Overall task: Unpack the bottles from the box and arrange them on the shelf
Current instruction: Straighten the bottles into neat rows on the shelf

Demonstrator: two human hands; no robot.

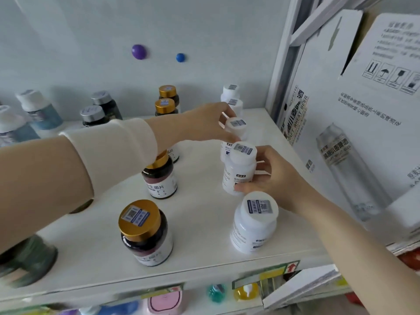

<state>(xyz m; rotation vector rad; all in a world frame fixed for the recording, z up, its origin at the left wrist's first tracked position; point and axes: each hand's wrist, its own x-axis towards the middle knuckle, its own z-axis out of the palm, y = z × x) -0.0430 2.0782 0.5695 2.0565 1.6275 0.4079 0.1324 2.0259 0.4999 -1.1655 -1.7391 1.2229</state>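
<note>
My left hand [204,126] reaches across the white shelf [200,262] and grips a white bottle [236,128] in the right-hand row. My right hand [270,178] holds another white bottle [238,169] just in front of it, upright and close to the shelf top. A third white bottle [254,223] stands nearer the front edge, and two more white bottles [231,96] stand at the back. Gold-capped dark bottles [143,230] form a row down the middle. The cardboard box [363,133], printed with a beer bottle, stands to the right of the shelf.
Silver-capped dark bottles [100,110] and white-capped bluish bottles [38,110] stand at the back left. A dark green bottle [29,260] sits at the front left. Two round magnets [138,51] stick to the wall behind. Coloured items [163,301] fill the shelf below.
</note>
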